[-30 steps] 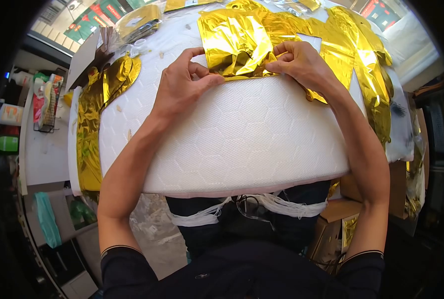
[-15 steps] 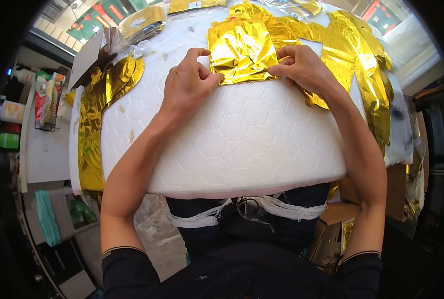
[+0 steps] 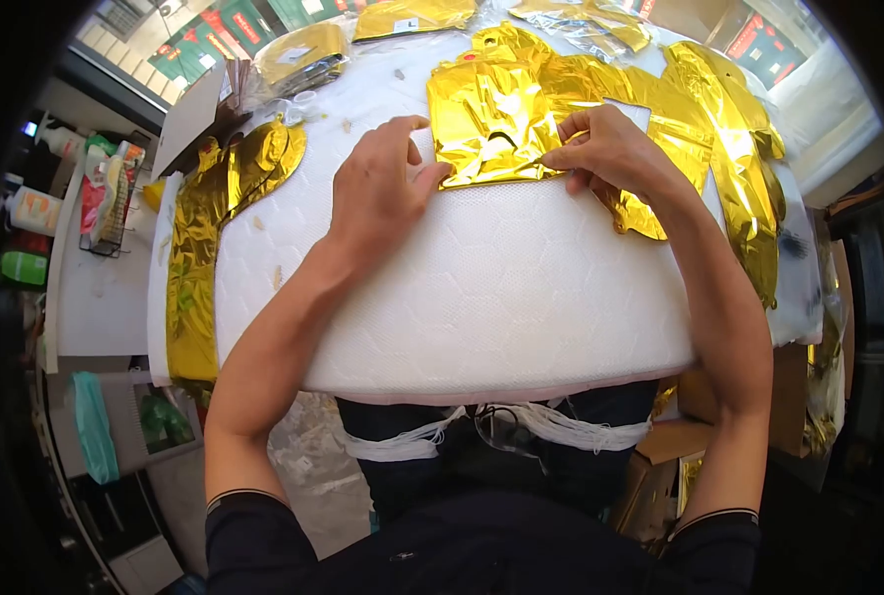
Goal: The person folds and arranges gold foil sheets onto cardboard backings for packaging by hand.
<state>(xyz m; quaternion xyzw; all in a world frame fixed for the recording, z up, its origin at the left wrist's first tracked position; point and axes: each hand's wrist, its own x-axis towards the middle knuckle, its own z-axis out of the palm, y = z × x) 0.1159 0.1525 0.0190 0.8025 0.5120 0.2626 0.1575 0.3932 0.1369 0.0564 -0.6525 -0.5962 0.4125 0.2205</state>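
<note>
A flat, folded gold foil balloon [image 3: 486, 104] lies on the white padded surface [image 3: 501, 288], its lower edge toward me. At its lower left corner is my left hand [image 3: 382, 183], thumb tip on the foil, index finger bent and held apart from the thumb. My right hand [image 3: 605, 149] pinches the lower right edge between thumb and fingers. A small dark arched crease shows in the foil between the hands. More gold foil [image 3: 680, 124] spreads out behind and to the right, partly covered by my right hand and wrist.
At the left edge of the surface lies another gold foil piece [image 3: 192, 297], near a white box [image 3: 189, 119]. Packaged gold foil [image 3: 412, 18] sits along the far edge. A wire basket [image 3: 110, 213] stands on the side shelf at left; a cardboard box [image 3: 675, 441] is below right.
The whole view has shifted slightly, so the surface appears lower. The dark arched crease has appeared in the foil. Both hands stay at the balloon's near edge.
</note>
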